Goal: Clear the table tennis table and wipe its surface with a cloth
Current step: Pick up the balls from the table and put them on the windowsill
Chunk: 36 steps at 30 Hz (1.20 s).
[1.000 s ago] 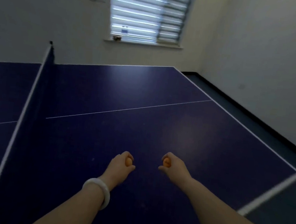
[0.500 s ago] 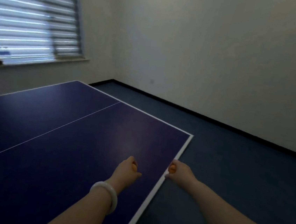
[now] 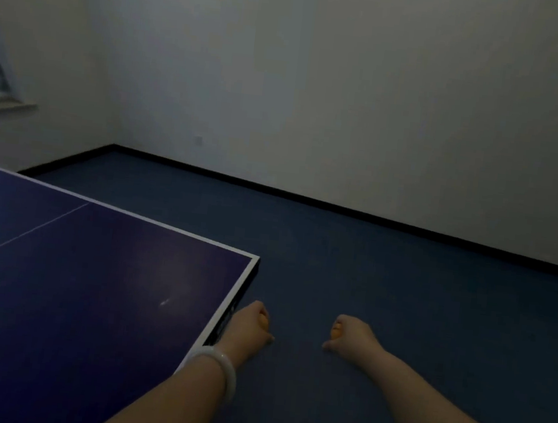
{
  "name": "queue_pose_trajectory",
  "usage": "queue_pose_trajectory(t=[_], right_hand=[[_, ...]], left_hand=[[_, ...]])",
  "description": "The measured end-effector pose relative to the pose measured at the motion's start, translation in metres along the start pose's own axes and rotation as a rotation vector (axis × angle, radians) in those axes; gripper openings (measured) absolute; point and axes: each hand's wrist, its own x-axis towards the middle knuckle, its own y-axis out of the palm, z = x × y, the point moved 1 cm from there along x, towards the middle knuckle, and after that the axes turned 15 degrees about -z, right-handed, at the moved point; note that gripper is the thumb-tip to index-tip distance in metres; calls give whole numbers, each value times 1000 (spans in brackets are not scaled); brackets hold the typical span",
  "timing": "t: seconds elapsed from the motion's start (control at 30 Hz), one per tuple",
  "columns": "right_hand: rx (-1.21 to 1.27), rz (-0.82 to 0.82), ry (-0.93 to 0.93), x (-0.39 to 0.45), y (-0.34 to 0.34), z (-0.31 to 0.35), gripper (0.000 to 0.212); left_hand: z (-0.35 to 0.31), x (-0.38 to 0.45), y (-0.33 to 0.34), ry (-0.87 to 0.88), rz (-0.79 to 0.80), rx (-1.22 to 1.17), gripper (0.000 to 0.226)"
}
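Both grips closed, one orange ball each: left hand [image 3: 250, 325] curled round a ball [image 3: 263, 321], right hand [image 3: 350, 336] curled round another ball [image 3: 336, 334], only slivers of orange showing between fingers. Largest to smallest, all relative to the tabletop [image 3: 74, 276]: floor [image 3: 400, 293] spreads beyond its corner, both hands sit past its end edge over the floor, left hand just beside that edge, right hand further out. White bangle [image 3: 220, 367] on left wrist, over the edge line. Visible part of tabletop carries nothing; a pale smear shows near the corner. Judgement: step is carrying balls off to a drop spot, none in view. Keep fingers wrapped, balls are light and slick, set down low so they don't bounce away. No cloth in view.
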Motion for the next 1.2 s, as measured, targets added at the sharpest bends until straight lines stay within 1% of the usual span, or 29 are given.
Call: queue_pose_trajectory(t=[0.13, 0.27, 0.47, 0.57, 0.67, 0.8, 0.9, 1.0, 1.2], right_hand=[[-95, 38, -21, 67, 5, 4, 32], [-137, 64, -13, 151, 7, 23, 29], [-80, 23, 2, 282, -12, 74, 28], [-14, 3, 27, 338, -17, 90, 25], [28, 31, 60, 391, -15, 95, 22], [74, 72, 79, 485, -13, 95, 19], [80, 106, 50, 567, -12, 99, 17], [65, 141, -13, 653, -14, 113, 14], [-57, 284, -182, 788, -7, 175, 8]], left_hand=[[-10, 73, 23, 34, 50, 55, 37], [-22, 170, 31, 55, 60, 45, 34], [-53, 314, 25, 87, 84, 124, 27], [-67, 374, 31, 82, 98, 111, 24], [-78, 424, 47, 62, 117, 84, 21], [-92, 502, 76, 24, 132, 92, 22], [-100, 568, 95, -21, 109, 111, 19], [-109, 634, 107, -89, 32, 106, 15], [-118, 743, 99, -160, -81, 181, 22]])
